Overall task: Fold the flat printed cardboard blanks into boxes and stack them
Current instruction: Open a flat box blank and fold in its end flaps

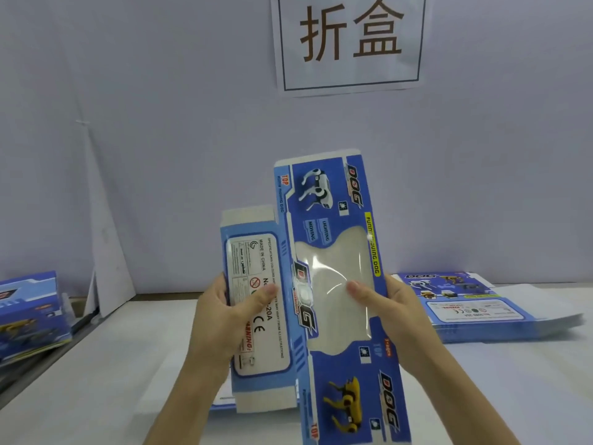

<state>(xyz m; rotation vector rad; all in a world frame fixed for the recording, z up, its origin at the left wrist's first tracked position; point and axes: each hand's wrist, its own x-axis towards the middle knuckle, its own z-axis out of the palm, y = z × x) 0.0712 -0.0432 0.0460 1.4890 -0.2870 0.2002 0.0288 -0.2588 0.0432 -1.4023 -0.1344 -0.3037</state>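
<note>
- Currently a flat blue printed cardboard blank with a clear plastic window (pixel 333 277) stands upright above the white bench (pixel 128 364), held between both hands.
- Left hand (pixel 221 319): its grip is closed on the blank's left panel, thumb on the white label, fingers behind.
- Right hand (pixel 398 309): its grip pinches the right edge, thumb on the window.
- A stack of flat blue blanks (pixel 481 311) lies on the bench at right.
</note>
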